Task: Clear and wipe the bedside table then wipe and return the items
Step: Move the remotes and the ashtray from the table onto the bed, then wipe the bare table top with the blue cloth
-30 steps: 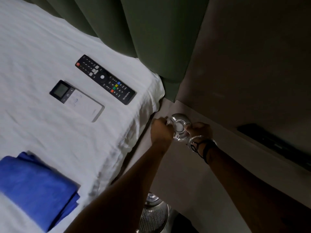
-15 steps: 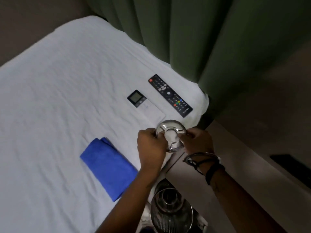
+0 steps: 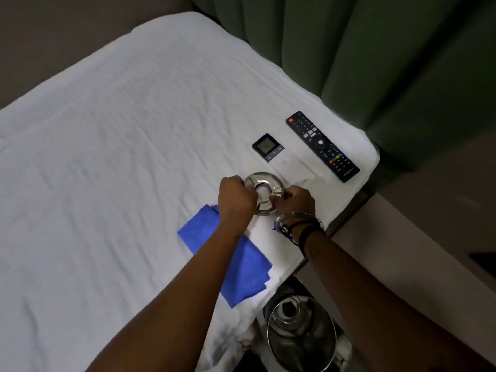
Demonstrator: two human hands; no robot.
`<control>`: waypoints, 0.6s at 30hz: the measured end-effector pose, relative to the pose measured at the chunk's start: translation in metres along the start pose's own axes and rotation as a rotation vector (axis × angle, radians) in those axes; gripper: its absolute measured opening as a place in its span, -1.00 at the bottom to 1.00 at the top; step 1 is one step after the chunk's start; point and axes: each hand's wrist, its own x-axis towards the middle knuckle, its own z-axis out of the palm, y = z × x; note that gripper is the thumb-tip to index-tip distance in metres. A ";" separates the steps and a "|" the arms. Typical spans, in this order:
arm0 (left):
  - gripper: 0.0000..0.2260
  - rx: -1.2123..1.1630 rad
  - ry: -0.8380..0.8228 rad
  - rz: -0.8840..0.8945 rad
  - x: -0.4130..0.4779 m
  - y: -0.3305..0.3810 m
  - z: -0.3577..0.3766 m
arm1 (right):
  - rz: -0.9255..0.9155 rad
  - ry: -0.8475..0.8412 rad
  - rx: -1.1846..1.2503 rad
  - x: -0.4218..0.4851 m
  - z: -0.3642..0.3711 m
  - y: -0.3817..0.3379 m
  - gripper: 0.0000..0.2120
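Note:
A round shiny metal dish [image 3: 264, 186] with a hollow centre sits low over the white bed [image 3: 120, 162]; whether it touches the sheet I cannot tell. My left hand [image 3: 235, 200] grips its left rim and my right hand [image 3: 296, 201] grips its right rim. A folded blue cloth [image 3: 241, 269] lies on the bed under my left forearm. Beyond the dish lie a white remote with a small screen [image 3: 279, 155] and a black TV remote [image 3: 322, 145]. The beige bedside table [image 3: 397, 253] is to the right of the bed.
Green curtains [image 3: 375, 63] hang behind the bed's far corner. A round metal mesh bin [image 3: 300, 334] stands on the floor between bed and table. A dark slot [image 3: 483, 260] shows at the table's right edge.
Both hands carried the metal dish from the bedside table leftward over the bed, near the white remote. My view swung left toward the bed.

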 end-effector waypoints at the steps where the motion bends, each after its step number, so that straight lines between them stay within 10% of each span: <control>1: -0.76 -0.006 -0.009 0.015 -0.002 -0.002 0.000 | -0.004 0.006 -0.008 -0.002 0.000 0.001 -0.78; 8: -0.84 -0.252 0.326 0.228 -0.049 -0.037 -0.034 | -0.334 0.306 -0.232 -0.070 0.009 0.013 -0.68; 13: -0.85 -0.380 0.555 0.109 -0.074 -0.071 -0.072 | -0.781 -0.071 -0.543 -0.128 0.055 0.021 -0.30; 18: -0.77 -0.424 0.513 0.129 -0.082 -0.074 -0.081 | -0.740 -0.199 -0.808 -0.128 0.102 0.041 -0.12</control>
